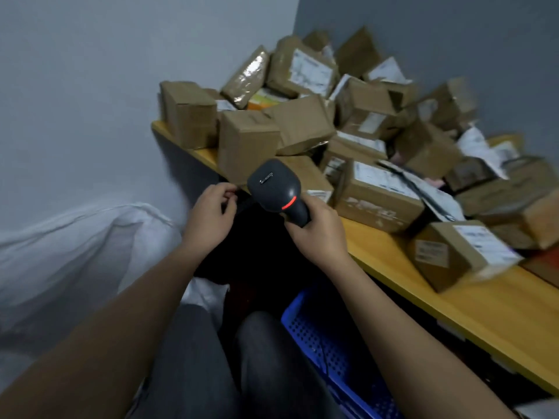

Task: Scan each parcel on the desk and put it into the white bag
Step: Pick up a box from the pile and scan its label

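Your right hand [317, 229] has its fingers curled around the handle of the scanner [276, 189], at the frame's centre. Your left hand [211, 213] pinches a dark parcel [257, 237], fingers bent. Brown parcels [332, 131] are heaped on the yellow desk [484, 306], upper right. The white bag [75, 246] lies at left, under grey walls [90, 86].

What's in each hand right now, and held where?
Right hand grips the barcode scanner by its handle. Left hand pinches something dark at its edge; what it is cannot be told.
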### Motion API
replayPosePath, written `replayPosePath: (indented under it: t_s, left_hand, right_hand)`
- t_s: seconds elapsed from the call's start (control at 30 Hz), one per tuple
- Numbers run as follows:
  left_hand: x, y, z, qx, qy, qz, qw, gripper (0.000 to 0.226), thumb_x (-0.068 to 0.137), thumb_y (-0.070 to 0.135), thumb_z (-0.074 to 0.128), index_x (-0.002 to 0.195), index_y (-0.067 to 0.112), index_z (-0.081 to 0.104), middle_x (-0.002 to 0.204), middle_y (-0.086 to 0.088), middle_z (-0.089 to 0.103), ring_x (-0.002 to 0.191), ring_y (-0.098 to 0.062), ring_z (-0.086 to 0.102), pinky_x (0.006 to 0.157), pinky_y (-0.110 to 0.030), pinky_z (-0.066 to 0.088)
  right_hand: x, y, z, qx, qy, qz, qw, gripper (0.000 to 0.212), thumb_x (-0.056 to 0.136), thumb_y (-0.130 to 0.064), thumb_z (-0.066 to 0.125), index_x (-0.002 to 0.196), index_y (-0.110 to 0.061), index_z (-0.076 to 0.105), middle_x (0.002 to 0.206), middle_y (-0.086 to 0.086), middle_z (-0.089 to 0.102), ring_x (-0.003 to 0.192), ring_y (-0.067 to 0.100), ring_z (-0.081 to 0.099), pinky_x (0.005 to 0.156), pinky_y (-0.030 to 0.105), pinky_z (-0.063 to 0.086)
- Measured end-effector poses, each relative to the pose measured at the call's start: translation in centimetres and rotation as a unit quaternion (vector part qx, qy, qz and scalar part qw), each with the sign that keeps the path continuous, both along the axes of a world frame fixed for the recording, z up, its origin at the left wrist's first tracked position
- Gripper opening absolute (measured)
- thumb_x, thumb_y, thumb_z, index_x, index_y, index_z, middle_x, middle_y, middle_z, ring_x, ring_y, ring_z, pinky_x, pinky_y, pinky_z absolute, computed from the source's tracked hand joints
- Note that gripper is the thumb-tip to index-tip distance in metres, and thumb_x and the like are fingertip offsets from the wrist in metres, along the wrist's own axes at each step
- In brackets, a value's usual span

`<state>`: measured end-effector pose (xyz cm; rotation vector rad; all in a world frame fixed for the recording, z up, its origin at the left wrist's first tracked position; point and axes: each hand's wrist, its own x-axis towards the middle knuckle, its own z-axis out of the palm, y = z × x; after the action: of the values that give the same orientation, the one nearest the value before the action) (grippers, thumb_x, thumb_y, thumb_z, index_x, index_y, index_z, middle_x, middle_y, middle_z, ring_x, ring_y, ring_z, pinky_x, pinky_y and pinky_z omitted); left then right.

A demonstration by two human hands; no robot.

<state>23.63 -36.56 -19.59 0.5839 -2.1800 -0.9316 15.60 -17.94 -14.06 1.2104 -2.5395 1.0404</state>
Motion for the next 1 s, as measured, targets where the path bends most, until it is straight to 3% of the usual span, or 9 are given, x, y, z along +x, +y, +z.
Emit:
replayPosePath:
  t_s: [0.17, 0.3, 0.43, 0.57, 0.67, 0.77, 1.0]
  left_hand:
    - [-3.2, 5.3, 3.0, -0.03, -0.002, -0.069, 0.997, 0.027, 0.099, 0.023, 0.049, 0.123, 0.012, 0.058, 0.101, 0.006, 0.048, 0.088, -0.008, 0.053, 0.082, -0.028, 0.048]
    - [-6.5, 9.5, 5.4, -0.043, 0.008, -0.133, 0.99, 0.027, 0.098, 0.022, 0.053, 0.122, 0.012, 0.058, 0.105, 0.005, 0.048, 0.098, -0.012, 0.056, 0.081, -0.021, 0.042]
    - [-9.4, 14.5, 6.8, -0.042, -0.007, -0.183, 0.982, 0.035, 0.096, 0.029, 0.056, 0.129, 0.017, 0.054, 0.114, 0.004, 0.049, 0.106, -0.012, 0.054, 0.089, -0.026, 0.045]
    - [-11.2, 19.8, 7.2, -0.073, -0.06, -0.25, 0.963, 0.054, 0.092, 0.039, 0.061, 0.139, 0.02, 0.044, 0.129, 0.0, 0.047, 0.123, -0.017, 0.045, 0.099, -0.029, 0.038]
    - [-12.1, 23.1, 7.3, -0.077, -0.137, -0.282, 0.946, 0.086, 0.084, 0.053, 0.064, 0.151, 0.022, 0.021, 0.15, 0.0, 0.025, 0.14, -0.022, 0.023, 0.112, -0.039, 0.027]
    - [-12.8, 25.9, 7.1, -0.074, -0.18, -0.288, 0.938, 0.11, 0.073, 0.065, 0.068, 0.153, 0.021, 0.007, 0.154, 0.0, 0.01, 0.144, -0.026, 0.01, 0.117, -0.045, 0.019]
    - [-13.9, 32.5, 5.9, -0.089, -0.17, -0.222, 0.956, 0.12, 0.065, 0.071, 0.07, 0.15, 0.017, 0.005, 0.152, -0.005, 0.012, 0.14, -0.026, 0.014, 0.113, -0.043, 0.024]
  right_hand:
    - [-1.1, 5.7, 2.7, -0.043, -0.027, -0.089, 0.995, 0.026, 0.081, -0.016, 0.068, 0.106, -0.019, 0.064, 0.089, -0.006, 0.058, 0.086, 0.019, 0.058, 0.064, 0.029, 0.033]
    - [-2.7, 10.3, 5.0, -0.065, -0.042, -0.155, 0.985, 0.026, 0.082, -0.017, 0.068, 0.107, -0.021, 0.064, 0.087, -0.004, 0.06, 0.081, 0.019, 0.057, 0.061, 0.03, 0.036]
    - [-4.1, 15.3, 6.6, -0.101, -0.058, -0.209, 0.971, 0.021, 0.084, -0.012, 0.064, 0.099, -0.027, 0.059, 0.08, -0.005, 0.06, 0.076, 0.018, 0.056, 0.058, 0.03, 0.042]
    - [-5.0, 20.2, 7.4, -0.139, -0.073, -0.264, 0.952, 0.023, 0.085, -0.016, 0.066, 0.104, -0.027, 0.06, 0.083, -0.007, 0.061, 0.077, 0.015, 0.056, 0.059, 0.027, 0.042]
    - [-5.2, 23.6, 7.3, -0.168, -0.102, -0.285, 0.938, 0.018, 0.084, -0.016, 0.066, 0.097, -0.026, 0.059, 0.076, -0.006, 0.059, 0.068, 0.018, 0.056, 0.058, 0.03, 0.045]
    - [-5.4, 26.3, 6.8, -0.19, -0.128, -0.296, 0.927, 0.02, 0.085, -0.015, 0.066, 0.085, -0.032, 0.055, 0.073, -0.003, 0.057, 0.065, 0.022, 0.054, 0.055, 0.034, 0.044]
    - [-6.8, 30.3, 5.5, -0.196, -0.144, -0.316, 0.917, 0.023, 0.086, -0.017, 0.067, 0.08, -0.034, 0.053, 0.072, 0.003, 0.061, 0.067, 0.026, 0.062, 0.047, 0.031, 0.043]
